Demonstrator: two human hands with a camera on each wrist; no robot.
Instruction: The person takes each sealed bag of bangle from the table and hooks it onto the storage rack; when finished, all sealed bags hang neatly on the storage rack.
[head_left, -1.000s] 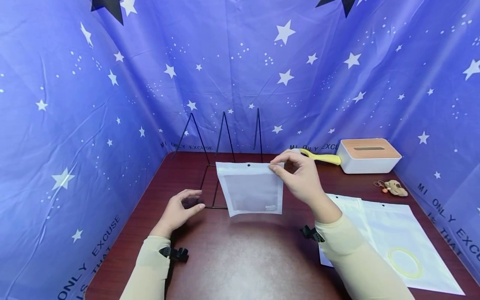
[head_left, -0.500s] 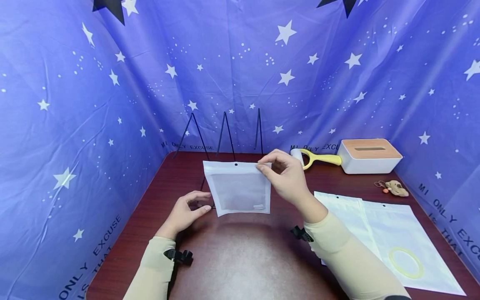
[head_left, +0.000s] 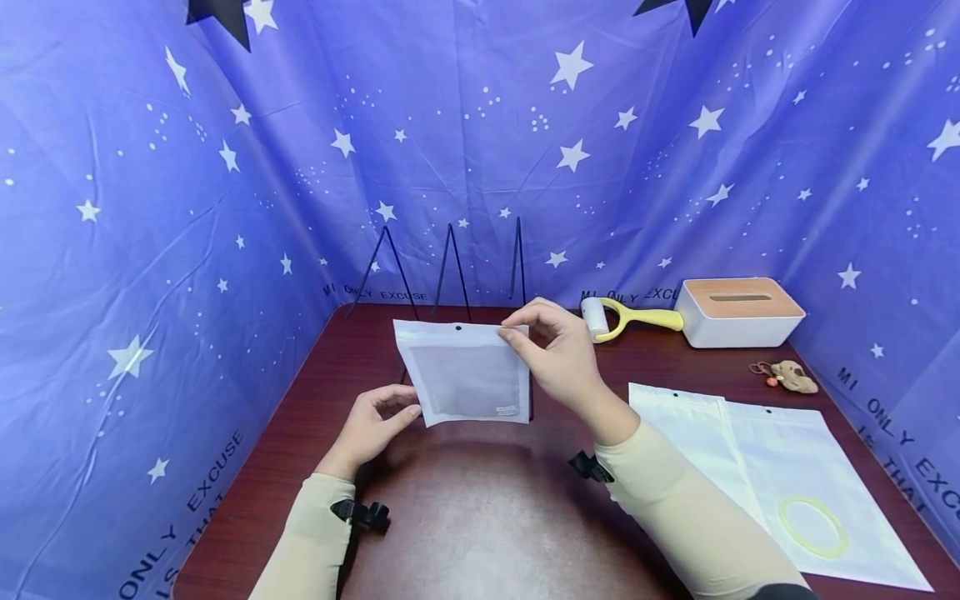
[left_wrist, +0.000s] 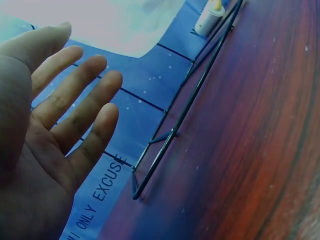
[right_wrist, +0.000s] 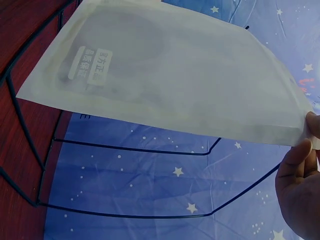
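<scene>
My right hand point(head_left: 558, 354) pinches the top right corner of a white zip pouch point(head_left: 472, 379) between thumb and fingers. The pouch hangs upright above the table, with a small hole in its top edge and a printed label low on its face point(right_wrist: 97, 65). Behind it stands a black wire rack point(head_left: 460, 275) with three pointed loops; the pouch covers much of its lower part. My left hand point(head_left: 371, 425) is beside the pouch's lower left edge, fingers loosely bent around nothing. In the left wrist view its fingers point(left_wrist: 87, 117) stand apart from the pouch and the rack.
Two larger white zip bags point(head_left: 810, 450) lie overlapping at the right, a pale yellow ring point(head_left: 825, 552) showing on one. Farther back are a yellow-handled lint roller point(head_left: 648, 317), a white tissue box point(head_left: 742, 332) with a wooden lid, and a plush keychain point(head_left: 793, 377). Starry curtains surround the table.
My right hand has carried the pouch leftward, across the front of the rack. My left hand has shifted slightly right, closer to the pouch. The lint roller's head has come into sight.
</scene>
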